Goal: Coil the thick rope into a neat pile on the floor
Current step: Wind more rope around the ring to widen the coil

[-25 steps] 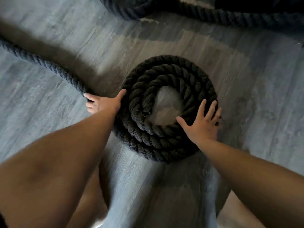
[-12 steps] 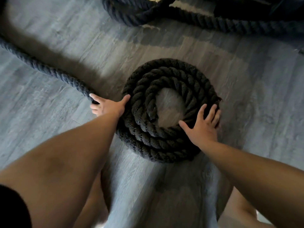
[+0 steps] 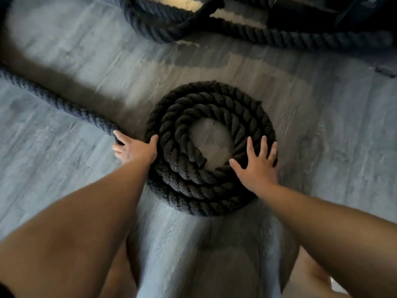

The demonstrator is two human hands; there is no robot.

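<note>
A thick dark twisted rope lies in a flat round coil (image 3: 210,112) of about three turns on the grey plank floor, with its cut end at the inner ring. The loose length of rope (image 3: 58,102) runs off to the far left. My left hand (image 3: 135,149) grips this rope where it meets the coil's left side, thumb pressed against the outer turn. My right hand (image 3: 257,164) lies flat with fingers spread on the coil's right side.
More of the same rope (image 3: 268,35) lies in loops along the far edge of the floor, beside a dark object at the top right. My knees show at the bottom of the view. Grey plank floor (image 3: 343,130) surrounds the coil.
Both hands stay on the coil in nearly the same places. The view has tilted up a little, so the coil sits lower in frame.
</note>
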